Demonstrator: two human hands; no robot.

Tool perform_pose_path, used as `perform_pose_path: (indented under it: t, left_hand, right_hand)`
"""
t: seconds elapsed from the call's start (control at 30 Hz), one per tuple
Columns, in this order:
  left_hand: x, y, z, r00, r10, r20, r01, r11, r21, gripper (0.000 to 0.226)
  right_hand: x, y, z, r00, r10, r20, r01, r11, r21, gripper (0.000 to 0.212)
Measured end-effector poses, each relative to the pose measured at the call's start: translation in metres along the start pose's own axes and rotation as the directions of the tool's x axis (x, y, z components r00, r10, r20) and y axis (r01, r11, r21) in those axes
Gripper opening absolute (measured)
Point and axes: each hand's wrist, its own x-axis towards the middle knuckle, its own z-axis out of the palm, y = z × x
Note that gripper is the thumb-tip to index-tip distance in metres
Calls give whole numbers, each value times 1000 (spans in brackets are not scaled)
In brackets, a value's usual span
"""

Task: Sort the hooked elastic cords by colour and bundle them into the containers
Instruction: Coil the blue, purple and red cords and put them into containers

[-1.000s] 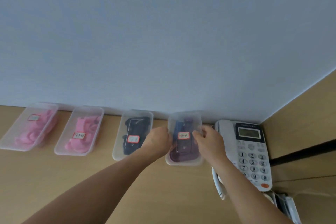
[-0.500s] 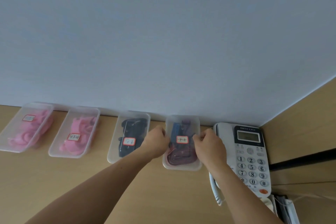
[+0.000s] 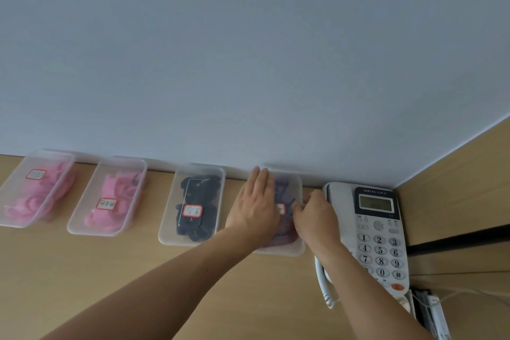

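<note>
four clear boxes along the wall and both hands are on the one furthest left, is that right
Not quite: both hands are on the rightmost clear plastic box, the one with dark purple cords, beside the white desk telephone. The head view shows the left hand flat on top of it and the right hand curled at its right edge. The rest holds.

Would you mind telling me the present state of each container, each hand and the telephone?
far-left pink-cord container: lid on, cords inside.
second pink-cord container: lid on, cords inside.
black-cord container: lid on, cords inside.
purple-cord container: lid on, under both hands.
left hand: flat, fingers straight, pressing that lid.
right hand: fingers curled, gripping that container's right edge.
telephone: handset on its cradle.
</note>
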Motion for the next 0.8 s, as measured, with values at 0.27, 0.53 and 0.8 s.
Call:
perform_pose_path:
  t: [0.27,0.53,0.8]
  left_hand:
    - [1,-3,35,998,54,-15,-53,998,44,85]
    - [1,-3,29,995,97,-37,-92,990,111,84]
    - [3,-5,33,992,118,-52,-113,990,85,84]
  right_hand:
    - [2,1,-2,1000,-26,14,26,998,50,16]
    - [36,-16,-6,999,45,26,-49,979,199,24]
    - [54,-15,3,982,187,19,-183,925,333,22]
